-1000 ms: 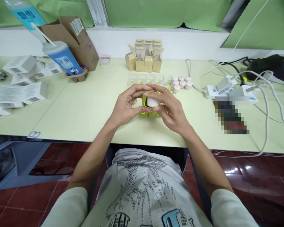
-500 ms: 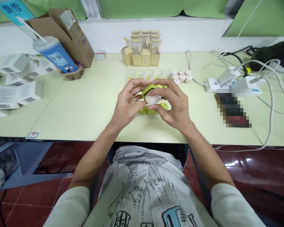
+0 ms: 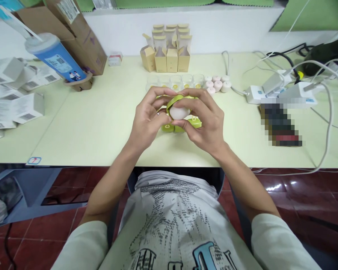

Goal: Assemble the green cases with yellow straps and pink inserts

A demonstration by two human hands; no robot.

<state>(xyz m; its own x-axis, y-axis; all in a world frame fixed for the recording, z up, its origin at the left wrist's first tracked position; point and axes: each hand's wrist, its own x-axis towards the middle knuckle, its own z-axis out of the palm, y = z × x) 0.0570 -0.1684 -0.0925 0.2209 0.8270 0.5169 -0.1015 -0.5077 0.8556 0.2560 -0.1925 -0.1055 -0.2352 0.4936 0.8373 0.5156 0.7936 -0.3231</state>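
Both my hands meet above the pale green table [image 3: 95,123]. My left hand [image 3: 147,117] and my right hand [image 3: 205,119] pinch the same small piece: a white rounded sponge [image 3: 179,112] sitting in a green open case [image 3: 175,101]. All fingers curl round it. Under my hands lie more green cases [image 3: 169,128] on the table. Behind them stands a row of clear lids [image 3: 174,80] and a cluster of pinkish white sponges [image 3: 217,84]. Small tan cartons [image 3: 169,56] stand farther back.
A brown cardboard box [image 3: 73,33] and a blue tube in a stand [image 3: 55,58] sit at the back left, white barcode boxes [image 3: 14,108] at the left. A power strip [image 3: 270,92], cables [image 3: 326,112] and a dark blurred item [image 3: 281,125] fill the right.
The green case's lid has tipped up over the white sponge while both hands keep hold. The camera has dipped, so the desk sits higher in view.
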